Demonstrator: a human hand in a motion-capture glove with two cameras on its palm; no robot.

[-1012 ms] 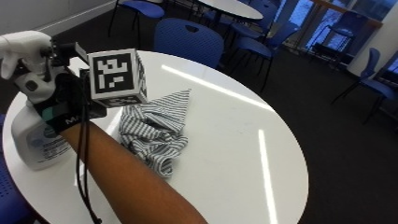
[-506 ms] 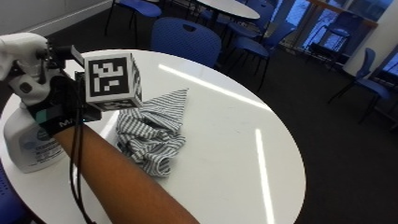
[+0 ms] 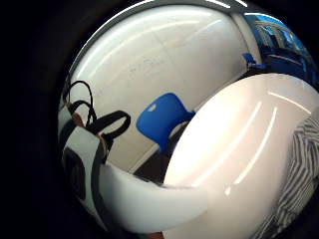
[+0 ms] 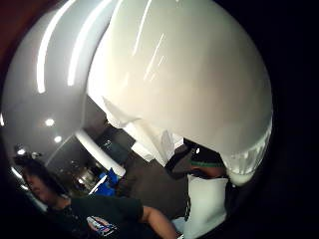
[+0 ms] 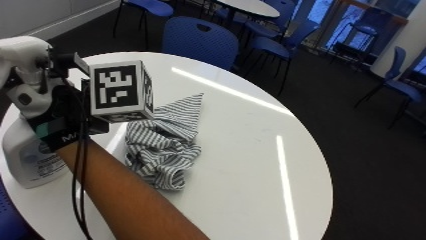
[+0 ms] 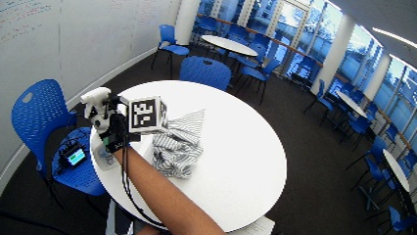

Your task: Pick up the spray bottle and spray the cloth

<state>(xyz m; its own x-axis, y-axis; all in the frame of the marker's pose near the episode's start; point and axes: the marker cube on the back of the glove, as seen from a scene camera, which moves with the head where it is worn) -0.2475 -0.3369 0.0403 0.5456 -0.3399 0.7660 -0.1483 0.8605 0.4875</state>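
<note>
**A:** Where's the right hand [image 5: 56, 117]?

**B:** At the neck of the spray bottle [image 5: 30, 150], under its white trigger head. From the outside view the gloved hand looks wrapped round the neck, though the marker hides most of the fingers. The thumb-side palm camera is almost filled with the bottle's white head, so the palm is right against it.

**A:** Is the bottle off the table?

**B:** Its base seems to sit on the white round table [image 5: 266, 165], near the edge closest to the person. I can't tell for sure whether it touches. It stands upright, with a label on its pale body.

**A:** And the cloth?

**B:** The striped cloth [image 5: 163, 145] lies crumpled on the table just beside the bottle and the forearm, one corner pointing away from the person. It shows at the rim of the little-finger camera too [image 3: 299, 169], lying on the tabletop.

**A:** Anything else around?

**B:** A blue chair [image 5: 200, 40] stands at the far side of the table, and another blue chair [image 6: 39, 115] is beside the table near the bottle, by the whiteboard wall. More chairs and a second round table [image 6: 228, 45] stand farther back by the windows
</note>
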